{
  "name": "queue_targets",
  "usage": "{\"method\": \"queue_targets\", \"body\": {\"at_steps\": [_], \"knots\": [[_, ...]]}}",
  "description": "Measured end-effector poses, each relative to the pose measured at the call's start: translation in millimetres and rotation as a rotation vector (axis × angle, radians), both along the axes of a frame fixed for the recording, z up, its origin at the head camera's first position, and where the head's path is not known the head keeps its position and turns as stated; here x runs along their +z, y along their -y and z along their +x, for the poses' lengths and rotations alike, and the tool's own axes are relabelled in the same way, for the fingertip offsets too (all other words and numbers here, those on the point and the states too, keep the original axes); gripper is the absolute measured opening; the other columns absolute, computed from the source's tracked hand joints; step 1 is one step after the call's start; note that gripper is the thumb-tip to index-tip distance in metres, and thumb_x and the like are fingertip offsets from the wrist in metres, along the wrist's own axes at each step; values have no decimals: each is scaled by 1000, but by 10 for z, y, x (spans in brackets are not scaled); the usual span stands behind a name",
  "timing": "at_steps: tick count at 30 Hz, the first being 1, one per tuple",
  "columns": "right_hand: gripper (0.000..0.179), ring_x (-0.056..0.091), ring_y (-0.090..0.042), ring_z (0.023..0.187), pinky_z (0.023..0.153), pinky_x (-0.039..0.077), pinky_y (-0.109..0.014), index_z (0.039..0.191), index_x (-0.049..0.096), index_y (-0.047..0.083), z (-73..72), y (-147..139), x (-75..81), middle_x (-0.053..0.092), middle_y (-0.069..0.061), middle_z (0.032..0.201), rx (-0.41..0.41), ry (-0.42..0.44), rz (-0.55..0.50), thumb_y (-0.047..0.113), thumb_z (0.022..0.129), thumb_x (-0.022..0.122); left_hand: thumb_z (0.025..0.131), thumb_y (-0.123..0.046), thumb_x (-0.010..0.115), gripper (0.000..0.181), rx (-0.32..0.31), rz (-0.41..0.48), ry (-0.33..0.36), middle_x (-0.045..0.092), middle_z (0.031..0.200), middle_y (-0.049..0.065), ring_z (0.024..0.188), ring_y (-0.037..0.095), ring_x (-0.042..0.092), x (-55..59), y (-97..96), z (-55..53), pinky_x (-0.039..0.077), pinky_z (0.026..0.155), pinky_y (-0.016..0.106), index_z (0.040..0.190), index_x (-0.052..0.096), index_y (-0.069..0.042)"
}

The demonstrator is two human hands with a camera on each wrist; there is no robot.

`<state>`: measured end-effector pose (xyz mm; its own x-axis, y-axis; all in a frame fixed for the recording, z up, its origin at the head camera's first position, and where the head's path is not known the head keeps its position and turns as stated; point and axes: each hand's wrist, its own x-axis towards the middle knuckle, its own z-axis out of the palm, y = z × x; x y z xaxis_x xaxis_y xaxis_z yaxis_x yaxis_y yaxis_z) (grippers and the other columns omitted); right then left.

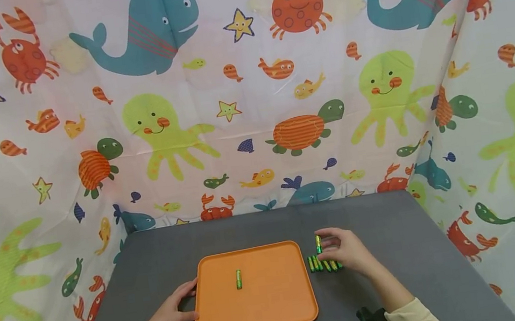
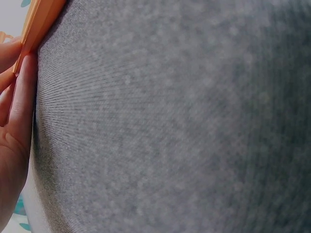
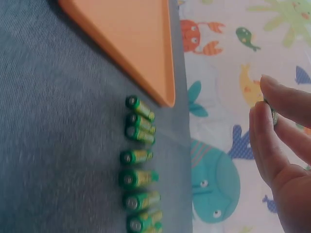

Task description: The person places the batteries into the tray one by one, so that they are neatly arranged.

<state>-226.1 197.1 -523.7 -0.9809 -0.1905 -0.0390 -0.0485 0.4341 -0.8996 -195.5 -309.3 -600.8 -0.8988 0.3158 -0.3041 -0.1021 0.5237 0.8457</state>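
Observation:
In the head view an orange tray [image 1: 258, 312] lies on the grey table, with one green battery [image 1: 239, 279] upright or lying lengthwise on it; I cannot tell which. My left hand [image 1: 172, 310] touches the tray's left rim with its fingertips and thumb; the left wrist view shows those fingers [image 2: 24, 97] against the orange edge. Right of the tray, my right hand [image 1: 344, 249] pinches a green and yellow battery [image 1: 318, 244] between thumb and fingers, raised above the table. In the right wrist view the fingers mostly hide this battery [image 3: 274, 116].
Several green batteries [image 3: 138, 178] lie side by side in a row just right of the tray, partly under my right hand in the head view. A dark object [image 1: 371, 318] is near the right wrist. A sea-animal curtain [image 1: 240, 103] encloses the grey table [image 1: 161, 249].

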Motion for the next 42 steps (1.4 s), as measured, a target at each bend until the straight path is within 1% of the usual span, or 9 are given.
{"method": "queue_targets", "body": {"at_steps": [5,9,16,21,26,28,31,36,42], "knots": [[54,67,-30,109,79,59,-34,134,64,9,2,156,2,67,-14,125,18,0,6,12,83,82,83,-21,81,93,-6,2,-4,29,162,20,140,41,41,-14,10,-2,29,109,70,160,31,-14],[54,67,-31,109,79,59,-35,134,63,9,-7,283,3,66,-15,126,46,0,-4,13,83,83,82,-20,82,93,8,-1,10,29,162,20,140,41,41,-16,11,2,28,108,70,160,31,-15],[59,69,-26,104,75,59,-32,133,63,7,31,453,-54,66,-14,123,61,7,-11,15,80,86,82,-23,83,93,14,-10,5,30,162,18,139,39,42,-30,-3,1,30,109,69,160,33,-17],[57,67,-32,107,75,59,-32,133,64,9,60,557,-122,65,-13,124,88,-15,-6,12,80,85,81,-23,83,93,16,-28,-3,31,162,17,139,39,43,-44,2,16,30,109,68,159,33,-17],[58,65,-41,109,78,59,-33,133,63,6,91,670,-186,64,-16,125,118,-24,-35,9,80,85,82,-23,83,93,10,-17,-16,31,162,18,139,39,43,-52,2,34,29,110,68,160,33,-15],[57,65,-41,108,79,59,-34,134,62,4,105,719,-198,63,-18,125,137,-34,-54,7,80,84,82,-23,82,93,6,-12,-19,31,162,18,139,39,43,-53,1,38,29,110,68,160,32,-15],[56,66,-40,108,78,59,-33,134,62,5,121,794,-200,62,-19,126,151,-30,-74,6,82,82,83,-23,82,92,0,-11,-19,31,162,18,139,39,43,-51,4,36,30,110,68,160,32,-15],[55,65,-40,111,78,59,-30,136,62,8,95,919,-209,60,-17,130,154,-16,-102,6,84,80,82,-23,82,92,5,-11,-10,31,162,18,139,40,42,-45,17,31,29,109,68,160,32,-15],[56,64,-39,112,78,59,-31,136,62,11,36,1057,-233,61,-15,130,133,-13,-95,8,83,82,82,-24,82,93,6,-4,-9,31,162,17,139,39,42,-43,27,13,29,110,68,160,32,-16]]}}
